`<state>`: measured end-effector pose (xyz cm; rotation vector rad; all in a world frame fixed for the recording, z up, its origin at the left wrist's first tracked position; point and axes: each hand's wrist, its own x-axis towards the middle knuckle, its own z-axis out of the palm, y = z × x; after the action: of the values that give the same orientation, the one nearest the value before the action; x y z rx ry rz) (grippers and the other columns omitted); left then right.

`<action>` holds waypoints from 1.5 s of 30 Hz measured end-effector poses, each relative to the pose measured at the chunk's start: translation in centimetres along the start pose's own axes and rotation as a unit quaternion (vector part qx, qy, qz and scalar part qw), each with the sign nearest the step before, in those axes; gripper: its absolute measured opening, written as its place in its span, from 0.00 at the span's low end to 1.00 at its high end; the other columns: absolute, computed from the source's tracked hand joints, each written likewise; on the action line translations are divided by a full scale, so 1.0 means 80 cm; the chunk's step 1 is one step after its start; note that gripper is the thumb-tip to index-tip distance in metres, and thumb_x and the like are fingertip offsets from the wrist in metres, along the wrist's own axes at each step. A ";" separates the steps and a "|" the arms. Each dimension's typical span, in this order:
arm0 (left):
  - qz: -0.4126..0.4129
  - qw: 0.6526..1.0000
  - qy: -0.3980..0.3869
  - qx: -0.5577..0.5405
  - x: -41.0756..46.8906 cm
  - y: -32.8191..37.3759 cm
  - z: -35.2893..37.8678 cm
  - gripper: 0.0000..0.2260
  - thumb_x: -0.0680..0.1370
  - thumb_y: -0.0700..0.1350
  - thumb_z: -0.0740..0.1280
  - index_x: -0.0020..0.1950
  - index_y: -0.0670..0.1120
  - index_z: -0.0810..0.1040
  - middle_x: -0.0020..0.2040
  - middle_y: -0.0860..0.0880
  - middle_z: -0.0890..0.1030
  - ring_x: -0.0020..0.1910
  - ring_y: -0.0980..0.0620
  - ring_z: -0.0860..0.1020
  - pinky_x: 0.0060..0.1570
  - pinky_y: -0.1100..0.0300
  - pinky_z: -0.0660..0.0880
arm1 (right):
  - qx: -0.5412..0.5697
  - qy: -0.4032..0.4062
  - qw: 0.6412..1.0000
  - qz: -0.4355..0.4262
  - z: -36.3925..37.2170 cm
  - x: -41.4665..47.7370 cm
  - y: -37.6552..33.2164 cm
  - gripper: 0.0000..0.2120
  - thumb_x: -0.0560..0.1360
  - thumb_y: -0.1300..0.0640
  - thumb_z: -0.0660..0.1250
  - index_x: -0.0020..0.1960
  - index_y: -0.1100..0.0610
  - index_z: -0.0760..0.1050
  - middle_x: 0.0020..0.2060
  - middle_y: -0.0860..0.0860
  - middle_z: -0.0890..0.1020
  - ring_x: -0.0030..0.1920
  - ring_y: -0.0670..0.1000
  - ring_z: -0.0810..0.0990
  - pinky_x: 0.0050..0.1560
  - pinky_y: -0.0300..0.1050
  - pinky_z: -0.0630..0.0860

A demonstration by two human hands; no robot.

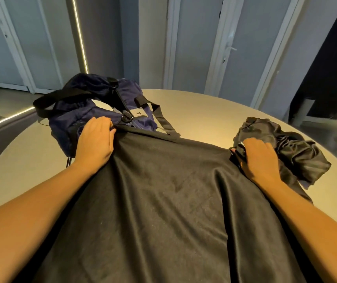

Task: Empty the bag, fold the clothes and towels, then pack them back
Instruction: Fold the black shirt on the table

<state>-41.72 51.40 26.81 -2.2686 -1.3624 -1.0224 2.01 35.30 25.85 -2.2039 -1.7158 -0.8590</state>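
Observation:
A large black cloth (163, 201) is spread over the round table (214, 117) and runs down toward me. My left hand (95, 141) grips its far left corner, right beside the navy blue bag (82, 113) with black straps. My right hand (259, 158) grips the far right corner of the cloth, its fingers curled over the edge. Just right of that hand lies a crumpled black garment (298, 152), touching it.
The bag sits at the table's far left, one black strap (163, 119) trailing onto the cloth's far edge. Pale doors and a lit strip (80, 33) stand behind the table. Bare tabletop shows at the far middle and left front.

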 end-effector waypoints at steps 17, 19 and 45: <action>-0.003 0.996 0.018 0.093 -0.050 -0.022 -0.063 0.07 0.77 0.44 0.72 0.51 0.41 0.79 0.54 0.40 0.75 0.52 0.38 0.72 0.52 0.44 0.66 | 0.051 -0.071 0.990 -0.108 -0.022 0.024 0.003 0.15 0.81 0.42 0.64 0.47 0.54 0.73 0.44 0.54 0.78 0.43 0.58 0.76 0.45 0.53 0.74; -0.026 0.996 -0.006 0.086 -0.048 -0.027 -0.071 0.06 0.77 0.44 0.72 0.49 0.43 0.80 0.48 0.42 0.77 0.48 0.38 0.74 0.48 0.45 0.66 | 0.041 -0.129 0.987 -0.089 -0.039 0.034 -0.001 0.16 0.80 0.40 0.63 0.46 0.53 0.74 0.45 0.53 0.78 0.45 0.57 0.76 0.48 0.54 0.76; -0.248 0.938 -0.191 -0.149 -0.021 -0.088 -0.109 0.08 0.76 0.44 0.75 0.39 0.54 0.81 0.44 0.51 0.84 0.48 0.47 0.82 0.52 0.53 0.78 | 0.129 -0.214 0.962 -0.113 -0.084 0.064 -0.155 0.08 0.78 0.57 0.64 0.53 0.51 0.81 0.51 0.53 0.85 0.49 0.59 0.81 0.51 0.52 0.77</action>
<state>-51.93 48.84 31.03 -2.4955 -2.1554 -1.0174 -11.00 39.72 31.98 -2.1502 -2.1606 -0.1747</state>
